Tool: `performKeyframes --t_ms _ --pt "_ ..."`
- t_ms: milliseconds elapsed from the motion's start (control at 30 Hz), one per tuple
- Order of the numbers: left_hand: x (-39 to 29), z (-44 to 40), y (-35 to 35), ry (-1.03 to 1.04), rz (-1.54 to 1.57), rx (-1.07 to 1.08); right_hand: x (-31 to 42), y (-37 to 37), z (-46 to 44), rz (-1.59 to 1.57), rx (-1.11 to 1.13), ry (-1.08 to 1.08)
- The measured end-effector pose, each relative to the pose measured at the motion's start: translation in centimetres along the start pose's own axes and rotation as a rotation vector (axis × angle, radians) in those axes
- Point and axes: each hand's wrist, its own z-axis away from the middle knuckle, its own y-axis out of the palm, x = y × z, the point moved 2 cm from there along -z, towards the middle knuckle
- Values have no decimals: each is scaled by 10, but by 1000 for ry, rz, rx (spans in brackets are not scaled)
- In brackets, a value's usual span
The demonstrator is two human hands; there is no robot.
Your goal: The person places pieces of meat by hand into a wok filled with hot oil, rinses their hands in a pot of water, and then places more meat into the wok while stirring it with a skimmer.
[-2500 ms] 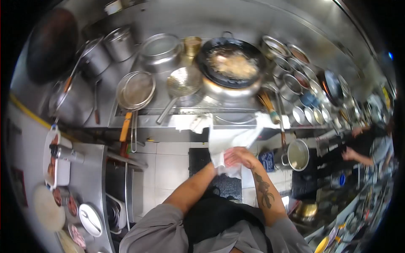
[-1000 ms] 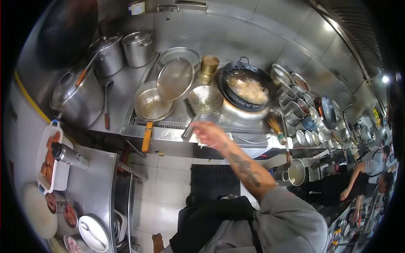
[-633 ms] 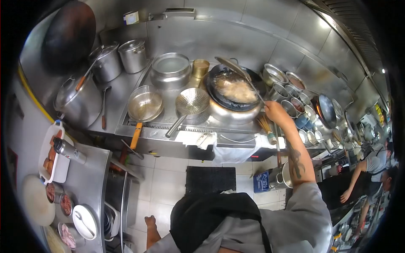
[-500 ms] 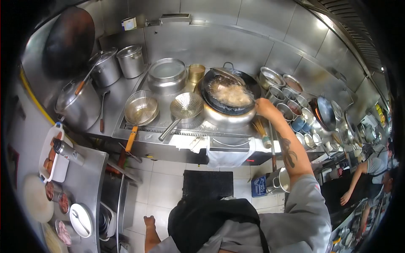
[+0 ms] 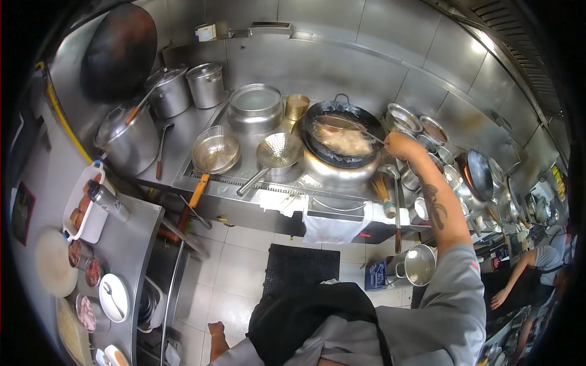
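Observation:
My right hand (image 5: 401, 146) is closed around the thin handle of a long metal wok utensil (image 5: 375, 138), reaching over the right rim of a black wok (image 5: 313, 148). The utensil's head lies among pale, frothing food (image 5: 343, 140); whether it is a ladle or a skimmer I cannot tell. Low at my side hangs my left hand (image 5: 216, 330), its fingers curled in and nothing visible in them. A bamboo brush (image 5: 383, 194) and a long-handled ladle (image 5: 398, 210) rest on the counter below my right forearm.
A perforated strainer (image 5: 279, 150) and a wire strainer (image 5: 215, 149) sit left of the wok. Lidded pots (image 5: 127, 143) stand further left; metal seasoning bowls (image 5: 404, 118) are at right. A side table (image 5: 137, 238) holds dishes. Another person's arm (image 5: 511, 282) shows at far right.
The utensil's head has moved down into the food from the wok's back edge, and its handle now slants to my hand. My camera view has shifted slightly. My left hand still hangs low.

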Motion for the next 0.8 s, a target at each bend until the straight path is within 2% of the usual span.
performKeyframes --t_ms 67,167,267,333,400,467,600,767,800 --pt "5 -2 1 -5 -5 14 -2 -1 -4 101 -89 -108" --pt "7 -8 2 -5 5 19 4 -4 -1 37 -71 -30" --pt "5 -15 3 5 24 24 34 -16 17 -65 75 56" --pt "4 -20 4 5 48 15 24 4 -2 68 136 -52" --pt "6 -25 5 3 65 -12 28 12 -7 86 157 -39" --pt "8 -29 3 7 72 -36 49 11 1 -11 133 100" --pt "16 -29 -20 413 -593 301 57 34 -9 3 91 65" --pt "27 -24 -21 166 -343 192 51 73 -42 -54 82 160" --pt "27 -24 -21 143 -318 182 52 80 -45 5 52 98"
